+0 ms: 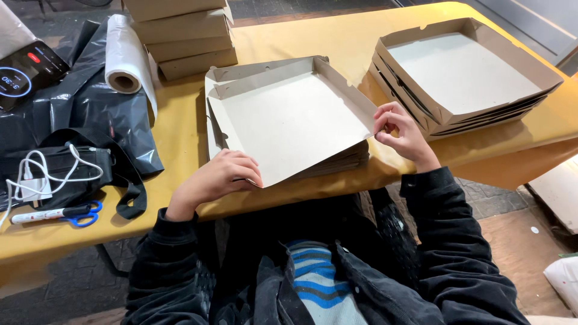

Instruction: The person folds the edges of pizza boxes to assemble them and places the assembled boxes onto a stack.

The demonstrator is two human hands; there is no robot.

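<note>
Yellow tabletop; half-formed cardboard box at centre atop a flat stack, near side unfolded. Finished boxes nested at 2 o'clock, closed ones at 11. Left hand curled, pressing the box's 7 o'clock edge; right hand pinches the 3 o'clock corner flap. Step looks like wall-folding; next calls for tucking that flap, near wall raised.

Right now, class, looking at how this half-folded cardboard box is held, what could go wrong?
1. The left hand pins only the near corner of the half-folded box, so it may slide on the flat blanks.
2. The right hand pinches the side flap; it could crease or tear.
</note>
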